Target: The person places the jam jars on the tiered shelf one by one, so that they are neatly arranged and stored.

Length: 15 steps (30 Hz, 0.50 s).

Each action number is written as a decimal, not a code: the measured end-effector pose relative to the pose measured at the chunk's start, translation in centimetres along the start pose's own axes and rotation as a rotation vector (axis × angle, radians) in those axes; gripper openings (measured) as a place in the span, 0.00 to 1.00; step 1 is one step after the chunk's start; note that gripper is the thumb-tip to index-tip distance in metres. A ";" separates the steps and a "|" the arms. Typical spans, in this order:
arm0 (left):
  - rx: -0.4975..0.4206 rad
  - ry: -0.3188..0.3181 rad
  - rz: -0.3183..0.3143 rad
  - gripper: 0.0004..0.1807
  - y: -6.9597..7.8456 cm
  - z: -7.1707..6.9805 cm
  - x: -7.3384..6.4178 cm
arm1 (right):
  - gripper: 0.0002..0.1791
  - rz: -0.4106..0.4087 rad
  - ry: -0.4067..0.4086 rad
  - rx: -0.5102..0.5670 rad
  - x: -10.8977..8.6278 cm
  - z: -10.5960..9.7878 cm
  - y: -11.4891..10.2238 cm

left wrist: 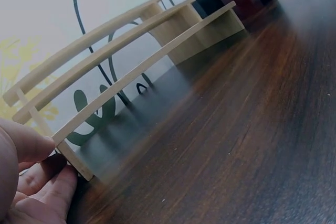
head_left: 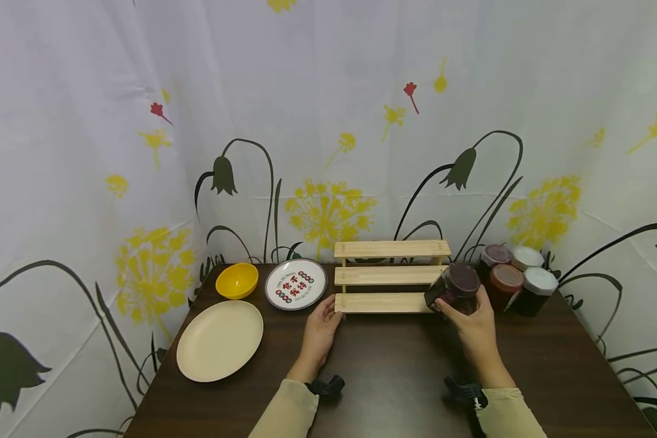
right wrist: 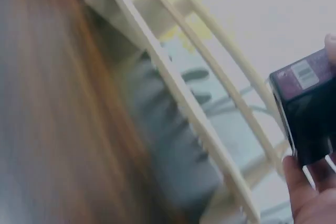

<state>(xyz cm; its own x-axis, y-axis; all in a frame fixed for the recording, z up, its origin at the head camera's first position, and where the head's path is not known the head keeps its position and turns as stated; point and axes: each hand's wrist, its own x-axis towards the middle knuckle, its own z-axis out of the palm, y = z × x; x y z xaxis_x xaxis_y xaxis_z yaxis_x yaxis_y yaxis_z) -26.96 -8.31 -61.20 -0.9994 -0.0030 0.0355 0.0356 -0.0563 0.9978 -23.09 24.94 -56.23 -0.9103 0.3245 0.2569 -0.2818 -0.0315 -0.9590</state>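
In my right hand (head_left: 477, 328) is a dark glass jar (head_left: 453, 291) with a purplish lid, held tilted over the right end of a three-tier wooden rack (head_left: 383, 303). A white barcode label on the jar (right wrist: 312, 119) shows in the right wrist view, with thumb and fingers around its sides. My left hand (head_left: 319, 331) grips the front left corner of the rack. In the left wrist view the thumb (left wrist: 32, 142) lies against the end of the lowest slat, and the other fingers curl in below it by the rack's side leg.
Several lidded jars (head_left: 508, 281) stand together right of the rack. On the left are a yellow bowl (head_left: 237, 281), a white plate with red characters (head_left: 295, 284) and a cream oval plate (head_left: 220, 342). Behind the dark wooden table (head_left: 394, 377) hangs a flower-patterned curtain (head_left: 328, 121).
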 end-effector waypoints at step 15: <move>0.003 -0.025 0.018 0.30 0.0 -0.2 0.0 | 0.42 -0.065 -0.142 -0.041 4.2 9.4 -0.8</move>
<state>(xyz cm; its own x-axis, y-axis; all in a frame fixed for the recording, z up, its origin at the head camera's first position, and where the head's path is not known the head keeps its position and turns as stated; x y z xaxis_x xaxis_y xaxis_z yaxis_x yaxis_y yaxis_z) -27.00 -8.49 -61.22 -0.9983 0.0207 0.0551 0.0540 -0.0535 0.9971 -29.54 17.42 -53.23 -0.9251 0.1874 0.3302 -0.3316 0.0248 -0.9431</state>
